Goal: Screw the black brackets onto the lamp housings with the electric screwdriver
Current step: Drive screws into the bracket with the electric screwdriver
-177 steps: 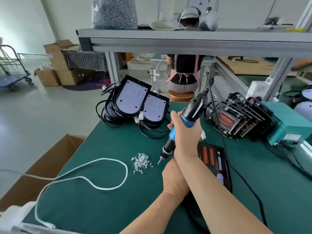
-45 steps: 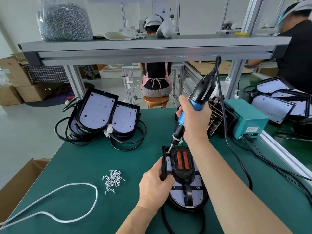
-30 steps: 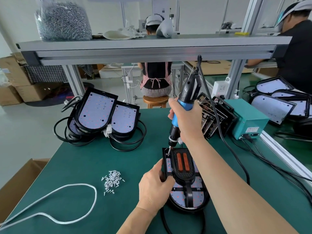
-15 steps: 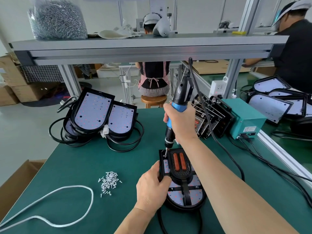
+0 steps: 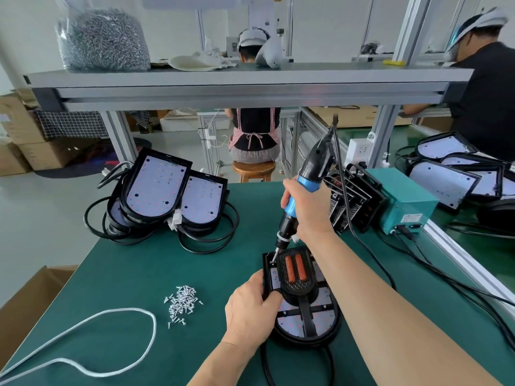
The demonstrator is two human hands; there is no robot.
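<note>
A lamp housing [image 5: 320, 320] lies flat on the green table in front of me, with a black bracket [image 5: 298, 285] with two orange strips on top of it. My left hand [image 5: 250, 310] grips the housing's left edge. My right hand [image 5: 309, 207] holds the blue and black electric screwdriver [image 5: 302, 190] nearly upright. Its bit touches the bracket's far left corner. A small heap of silver screws [image 5: 182, 302] lies to the left of the housing.
Stacked lamp housings [image 5: 167, 196] with black cables sit at the back left. More brackets [image 5: 354, 199] lean against a teal power box [image 5: 404, 201] at the right. A white cord [image 5: 111, 341] loops at the front left. A shelf [image 5: 237, 84] spans overhead; people work beyond.
The screwdriver has swung from a slant to nearly upright, its bit staying at the bracket's far left corner. My left hand keeps its hold on the housing.
</note>
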